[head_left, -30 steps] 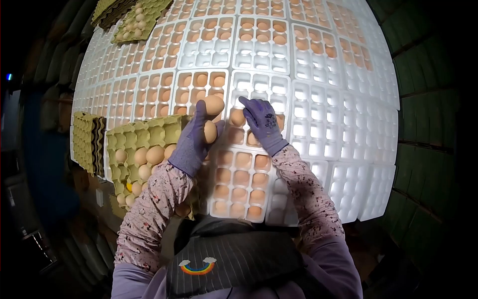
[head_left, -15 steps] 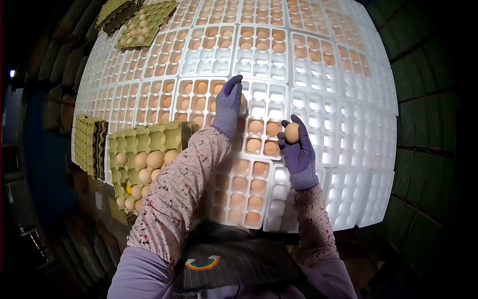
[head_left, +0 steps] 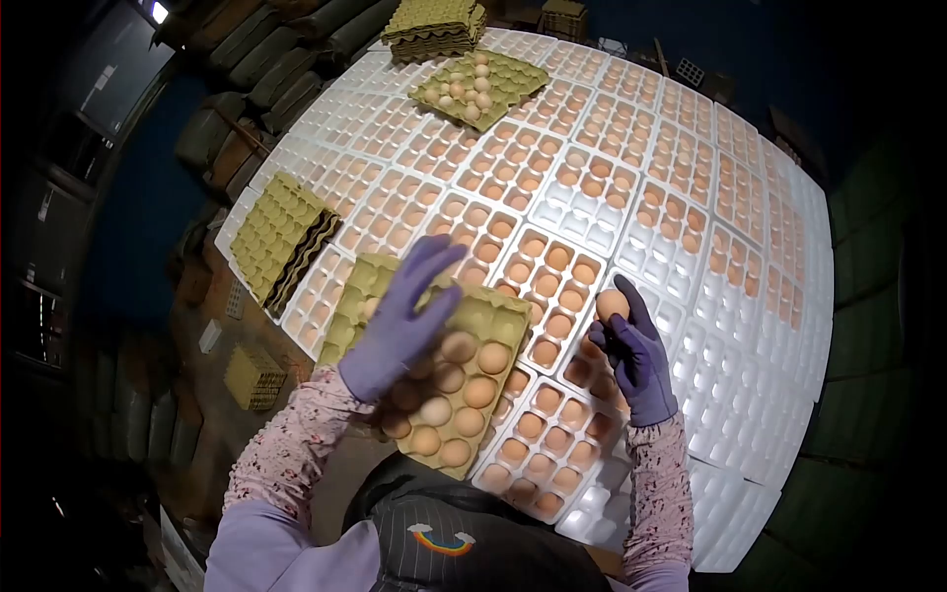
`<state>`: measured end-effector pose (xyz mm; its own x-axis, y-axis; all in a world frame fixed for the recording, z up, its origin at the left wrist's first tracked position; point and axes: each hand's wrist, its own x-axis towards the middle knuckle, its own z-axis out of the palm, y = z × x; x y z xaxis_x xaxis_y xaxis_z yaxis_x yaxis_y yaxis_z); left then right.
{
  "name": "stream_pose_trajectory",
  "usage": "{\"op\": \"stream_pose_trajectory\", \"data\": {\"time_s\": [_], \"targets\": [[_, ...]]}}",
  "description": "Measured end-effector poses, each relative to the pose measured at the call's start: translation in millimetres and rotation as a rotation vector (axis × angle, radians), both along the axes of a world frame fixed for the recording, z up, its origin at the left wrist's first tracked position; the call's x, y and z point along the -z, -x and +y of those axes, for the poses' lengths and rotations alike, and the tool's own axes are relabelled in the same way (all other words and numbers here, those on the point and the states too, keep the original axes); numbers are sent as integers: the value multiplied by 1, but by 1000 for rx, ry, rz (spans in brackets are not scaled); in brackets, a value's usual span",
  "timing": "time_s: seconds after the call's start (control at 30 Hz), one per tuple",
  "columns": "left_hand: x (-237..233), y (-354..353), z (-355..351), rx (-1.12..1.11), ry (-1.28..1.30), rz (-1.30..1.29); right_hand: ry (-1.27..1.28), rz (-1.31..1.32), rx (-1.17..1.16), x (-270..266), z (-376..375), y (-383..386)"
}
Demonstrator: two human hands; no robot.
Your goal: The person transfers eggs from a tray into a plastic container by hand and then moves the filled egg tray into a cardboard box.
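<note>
My left hand (head_left: 402, 321), in a purple glove, is over a yellow-green egg tray (head_left: 513, 318) holding several brown eggs. Its fingers are spread and slightly blurred, with nothing seen between them. In my right hand (head_left: 641, 370), also gloved, a brown egg (head_left: 612, 304) is gripped between thumb and fingers. That hand hovers over the white foam trays, to the right of a foam tray (head_left: 533, 259) whose visible cups mostly hold eggs. Closer to me lies another foam tray (head_left: 538, 491) filled with eggs.
Foam trays, some with eggs and some with bare cups (head_left: 725, 370), cover the surface. A second pulp tray with eggs (head_left: 513, 79) sits at the back beside a stack of pulp trays (head_left: 434, 28). Another stack (head_left: 276, 232) stands at the left edge. Bundled sacks (head_left: 276, 79) lie beyond.
My left hand has moved from the foam trays to above the pulp tray, its fingers now spread. My right hand still holds an egg. The camera view has turned.
</note>
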<state>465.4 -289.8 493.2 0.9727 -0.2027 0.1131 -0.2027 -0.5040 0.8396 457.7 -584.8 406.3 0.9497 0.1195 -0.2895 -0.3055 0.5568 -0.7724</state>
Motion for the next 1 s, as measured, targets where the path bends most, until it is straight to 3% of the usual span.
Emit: {"op": "stream_pose_trajectory", "data": {"time_s": [0.1,0.2,0.23,0.3,0.43,0.47,0.53,0.6,0.63,0.7,0.73,0.77,0.83,0.93,0.97,1.0], "targets": [[62,-32,140,-268,-3,95,-15,56,-105,-12,51,-78],[159,-61,231,-162,-431,77,-75,35,-174,2,122,-169],[184,-66,248,-133,-641,66,-109,20,-175,7,147,-199],[213,-67,250,-60,-751,-9,-66,-29,-188,32,190,-265],[229,-66,241,-138,-760,-76,93,-65,-102,66,252,-389],[227,-67,241,-141,-751,-78,148,-174,-130,86,256,-423],[228,-67,240,-144,-729,-59,994,-744,-198,101,251,-462],[229,-68,242,-148,-716,-51,1721,-1039,-205,89,256,-467],[231,-68,245,-126,-712,-33,1654,-867,-187,89,260,-461],[231,-71,243,-138,-773,-111,1686,-1166,-215,85,253,-444],[225,-69,242,-143,-758,-87,913,-674,-364,83,251,-419],[227,-68,241,-142,-766,-79,135,-192,-168,66,257,-384],[231,-68,240,-143,-787,-75,536,-241,-193,18,251,-303],[241,-68,250,-116,-697,-116,728,-273,-210,-27,217,-184],[238,-67,253,-133,-584,-154,733,-220,-212,-31,201,-148],[229,-68,258,-159,-228,-24,881,-152,-231,-48,194,-109]]}}
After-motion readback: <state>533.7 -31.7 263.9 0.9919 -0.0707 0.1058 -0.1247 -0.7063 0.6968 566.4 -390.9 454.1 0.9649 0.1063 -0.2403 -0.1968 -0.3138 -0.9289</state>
